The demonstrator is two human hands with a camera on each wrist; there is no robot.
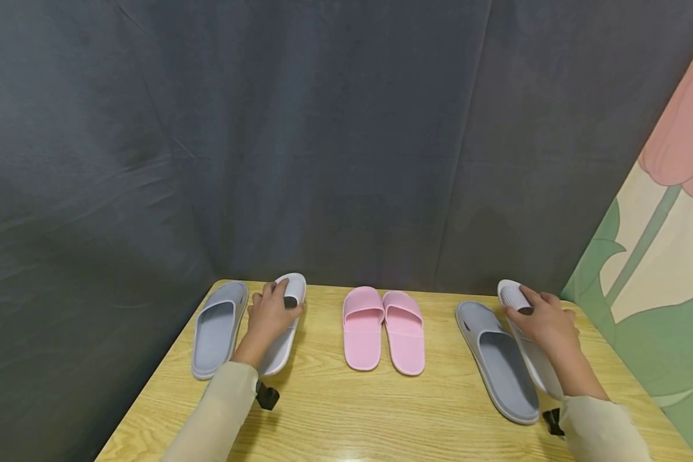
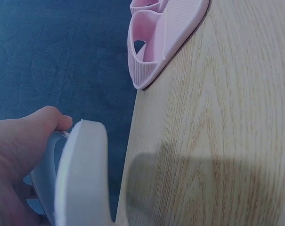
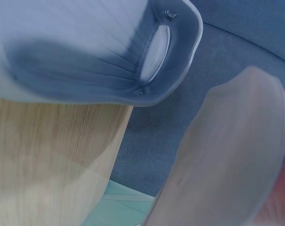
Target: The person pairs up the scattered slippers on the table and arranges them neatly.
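My left hand grips a white slipper by its strap, thumb on the near side and fingers over the top. In the left wrist view, this slipper's pale edge stands close to the camera, with its shadow on the wood. On the right, my right hand grips another white slipper by its ribbed strap. Its blurred sole fills much of the right wrist view. A grey slipper lies left of my left hand, and a second grey slipper lies just left of the right one.
Two pink slippers lie side by side at mid-table, toes toward the back. The wooden table ends at a dark curtain. A wall with a painted flower borders the right side.
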